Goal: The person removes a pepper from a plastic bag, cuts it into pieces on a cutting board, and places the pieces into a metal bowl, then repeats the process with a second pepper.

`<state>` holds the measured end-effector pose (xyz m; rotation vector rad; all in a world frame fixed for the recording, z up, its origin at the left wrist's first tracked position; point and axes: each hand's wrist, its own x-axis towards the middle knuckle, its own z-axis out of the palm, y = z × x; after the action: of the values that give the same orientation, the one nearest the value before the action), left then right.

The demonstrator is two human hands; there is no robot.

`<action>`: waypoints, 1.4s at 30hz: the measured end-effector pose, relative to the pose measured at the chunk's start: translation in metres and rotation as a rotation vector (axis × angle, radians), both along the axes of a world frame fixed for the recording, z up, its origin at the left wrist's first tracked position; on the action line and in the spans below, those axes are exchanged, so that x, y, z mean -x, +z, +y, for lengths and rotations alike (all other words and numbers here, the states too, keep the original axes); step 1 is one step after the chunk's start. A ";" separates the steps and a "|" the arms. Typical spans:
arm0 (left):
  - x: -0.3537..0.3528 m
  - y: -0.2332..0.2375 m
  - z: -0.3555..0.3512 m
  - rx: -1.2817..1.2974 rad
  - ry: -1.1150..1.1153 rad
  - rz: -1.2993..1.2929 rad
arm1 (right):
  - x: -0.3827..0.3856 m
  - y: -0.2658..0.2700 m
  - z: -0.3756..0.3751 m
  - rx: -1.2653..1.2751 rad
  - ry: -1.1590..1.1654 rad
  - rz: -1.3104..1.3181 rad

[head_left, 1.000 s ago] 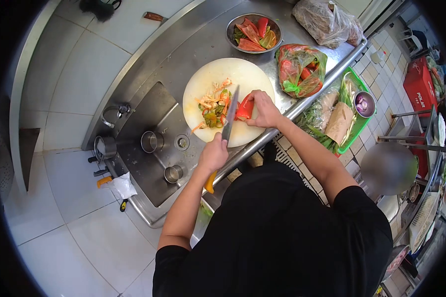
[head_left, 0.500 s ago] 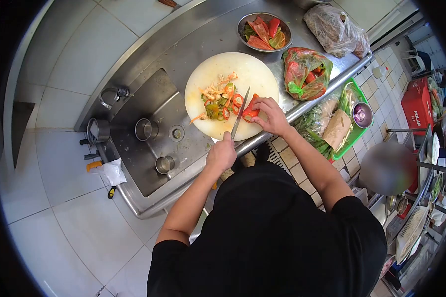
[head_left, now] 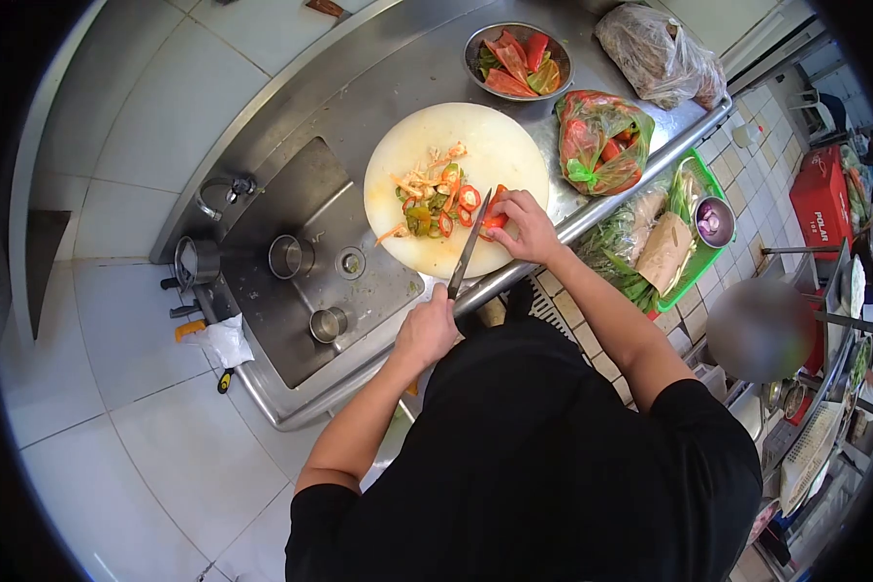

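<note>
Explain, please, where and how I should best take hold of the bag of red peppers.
Probably pinch the bag by its gathered green knot, coming from above on the cutting board side: the knot points that way, while the rest bulges around the peppers.

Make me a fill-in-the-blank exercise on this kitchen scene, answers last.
The left hand grips a ____.
The right hand holds a red pepper on the round white ____.
Two metal cups stand in the ____, near its drain.
The large word printed on the red box is ____.

Missing words: knife; cutting board; sink; POLAR.
</note>
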<state>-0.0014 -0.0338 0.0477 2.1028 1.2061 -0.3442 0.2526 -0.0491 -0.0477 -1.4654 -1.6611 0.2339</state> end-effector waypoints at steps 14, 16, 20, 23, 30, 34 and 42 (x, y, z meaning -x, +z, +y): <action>-0.026 0.002 0.027 0.106 -0.065 0.015 | 0.000 0.000 -0.001 0.042 0.003 0.015; -0.029 0.000 0.029 0.117 -0.069 0.019 | 0.000 -0.001 -0.001 0.068 0.001 0.027; -0.060 -0.014 0.041 0.123 -0.048 0.023 | -0.002 -0.006 -0.002 0.112 -0.004 0.003; -0.059 -0.011 0.042 0.107 -0.082 0.019 | -0.004 -0.007 0.002 0.069 -0.016 -0.014; -0.063 -0.049 0.031 0.089 -0.053 -0.010 | 0.000 -0.002 -0.001 0.077 -0.018 -0.068; -0.059 -0.037 0.023 0.066 -0.058 -0.002 | 0.003 -0.007 -0.006 0.046 -0.065 -0.028; -0.046 -0.056 0.021 0.080 0.006 -0.007 | 0.004 -0.005 -0.004 0.024 -0.074 -0.093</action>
<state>0.0441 -0.0126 -0.0080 2.0302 1.1748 -0.3762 0.2491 -0.0534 -0.0523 -1.5735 -1.6797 0.1474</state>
